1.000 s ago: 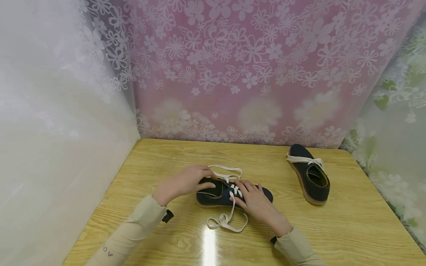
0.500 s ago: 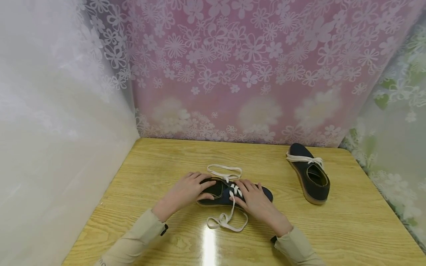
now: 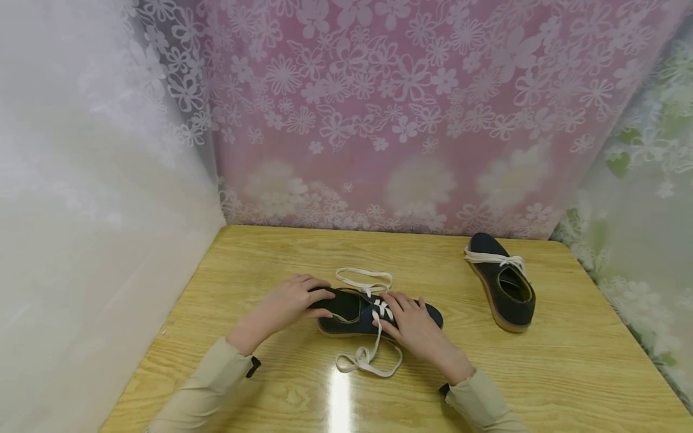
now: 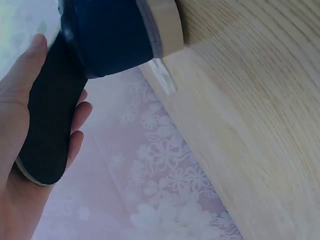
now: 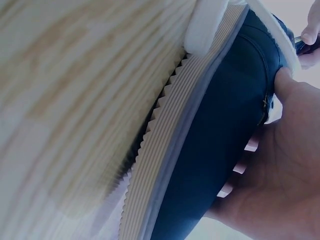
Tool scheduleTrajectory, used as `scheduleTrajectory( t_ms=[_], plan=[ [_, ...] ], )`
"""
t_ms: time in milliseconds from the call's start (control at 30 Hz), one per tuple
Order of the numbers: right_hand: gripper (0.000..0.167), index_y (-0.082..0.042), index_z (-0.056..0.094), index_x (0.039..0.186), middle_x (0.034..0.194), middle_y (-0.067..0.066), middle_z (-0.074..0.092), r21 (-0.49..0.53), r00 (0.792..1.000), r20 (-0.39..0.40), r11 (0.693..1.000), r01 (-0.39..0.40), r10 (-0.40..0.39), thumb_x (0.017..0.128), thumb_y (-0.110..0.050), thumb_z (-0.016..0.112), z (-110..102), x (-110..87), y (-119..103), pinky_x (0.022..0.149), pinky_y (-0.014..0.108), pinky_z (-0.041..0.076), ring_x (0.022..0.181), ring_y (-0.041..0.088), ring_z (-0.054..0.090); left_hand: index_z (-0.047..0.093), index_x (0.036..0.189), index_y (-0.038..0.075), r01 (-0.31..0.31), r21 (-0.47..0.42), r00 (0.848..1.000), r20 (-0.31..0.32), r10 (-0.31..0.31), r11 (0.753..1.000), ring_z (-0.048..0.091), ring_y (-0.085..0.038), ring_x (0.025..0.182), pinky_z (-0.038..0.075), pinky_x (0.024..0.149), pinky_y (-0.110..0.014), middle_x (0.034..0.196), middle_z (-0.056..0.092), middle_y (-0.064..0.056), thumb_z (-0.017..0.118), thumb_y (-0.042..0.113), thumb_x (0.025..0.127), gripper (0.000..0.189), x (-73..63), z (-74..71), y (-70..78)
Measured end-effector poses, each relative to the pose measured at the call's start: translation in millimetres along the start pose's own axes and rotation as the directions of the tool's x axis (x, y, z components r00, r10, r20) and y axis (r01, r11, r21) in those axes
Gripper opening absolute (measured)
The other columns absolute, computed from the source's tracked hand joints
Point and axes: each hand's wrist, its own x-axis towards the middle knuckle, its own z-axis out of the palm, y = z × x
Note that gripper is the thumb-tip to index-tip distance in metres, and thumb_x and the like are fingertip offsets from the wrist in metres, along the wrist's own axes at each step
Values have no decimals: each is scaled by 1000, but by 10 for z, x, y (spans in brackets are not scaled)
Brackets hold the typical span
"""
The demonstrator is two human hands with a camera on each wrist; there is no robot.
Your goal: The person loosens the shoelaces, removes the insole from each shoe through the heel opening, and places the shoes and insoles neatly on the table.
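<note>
A navy shoe [image 3: 338,328] with a tan ribbed sole lies on the table, its toe to the right. My left hand [image 3: 287,304] grips a dark insole [image 4: 55,120] between thumb and fingers. The heel end of that insole sticks out past the back of the shoe; its front part is hidden inside. My right hand [image 3: 415,325] holds the shoe across the front, thumb and fingers on either side of the upper by the white crossed laces [image 3: 383,310]. One loose lace end [image 3: 373,368] curls on the near side, another lace loop [image 3: 365,276] on the far side.
A second navy shoe [image 3: 509,300] with white laces wrapped across it lies at the right of the wooden table [image 3: 585,361]. A pink floral curtain [image 3: 379,150] hangs behind the table, and pale sheeting [image 3: 108,210] stands along the left.
My left hand has moved left from the shoe opening, drawing the insole partly out over the heel. The right hand has stayed in place on the shoe.
</note>
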Motion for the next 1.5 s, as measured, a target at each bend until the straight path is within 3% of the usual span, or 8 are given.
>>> scheduleTrajectory(
  t_ms=[167, 300, 467, 600, 700, 900, 1233, 1500],
  plan=[
    [61, -6, 47, 150, 146, 20, 50, 2, 1000, -1, 1000, 7, -7, 103, -44, 58, -5, 0, 2, 104, 74, 33, 134, 40, 50, 77, 113, 16, 39, -27, 997, 62, -37, 999, 68, -22, 107, 54, 95, -39, 117, 72, -5, 73, 45, 91, 37, 24, -67, 22],
    [62, -6, 45, 150, 147, 20, 49, -1, 1000, 11, 1000, -1, 1, 103, -45, 57, -10, -9, 4, 105, 74, 32, 135, 40, 48, 77, 110, 21, 90, 34, 986, 138, -94, 995, 67, -19, 108, 52, 99, -39, 114, 73, 1, 70, 52, 92, 37, 126, -126, 90],
    [66, -7, 44, 152, 149, 19, 48, 10, 1000, 27, 1000, 6, -6, 102, -48, 57, -40, -7, 18, 107, 71, 32, 137, 39, 47, 74, 116, 23, 104, 110, 970, 208, -125, 989, 65, -19, 113, 50, 101, -39, 119, 70, 2, 69, 59, 90, 45, 267, -124, 197],
    [73, -8, 41, 155, 151, 17, 46, 34, 998, 55, 999, 22, -24, 100, -53, 57, -77, -10, 30, 109, 70, 31, 138, 38, 45, 71, 125, 22, 139, 79, 949, 275, -155, 987, 65, -22, 116, 51, 101, -42, 127, 67, -1, 66, 61, 89, 54, 271, -66, 239],
    [77, -10, 39, 156, 153, 18, 44, 62, 997, 78, 998, 22, -27, 98, -56, 58, -101, -14, 36, 109, 71, 30, 139, 40, 44, 71, 128, 21, 165, 28, 941, 294, -166, 986, 65, -25, 116, 51, 100, -43, 129, 66, -3, 67, 60, 87, 57, 234, -19, 224],
    [77, -14, 40, 156, 151, 17, 46, 89, 996, 85, 996, 12, -20, 96, -58, 61, -117, -4, 57, 109, 72, 29, 138, 41, 45, 72, 127, 19, 141, -18, 952, 275, -131, 990, 65, -24, 115, 51, 100, -42, 129, 67, -5, 71, 54, 86, 54, 193, 4, 179],
    [76, -16, 42, 155, 149, 18, 49, 97, 997, 82, 995, -3, -5, 95, -59, 60, -99, 11, 58, 109, 73, 29, 135, 41, 49, 76, 121, 16, 91, -14, 970, 227, -86, 996, 67, -26, 113, 54, 97, -42, 126, 69, -8, 72, 43, 92, 40, 168, -73, 142],
    [73, -14, 44, 154, 147, 19, 50, 89, 998, 64, 996, 16, -22, 96, -56, 62, -103, 12, 28, 107, 72, 32, 134, 41, 50, 77, 117, 14, 50, 2, 985, 162, -50, 999, 67, -25, 111, 55, 94, -40, 125, 70, -8, 74, 42, 91, 38, 104, -142, 109]
  ],
)
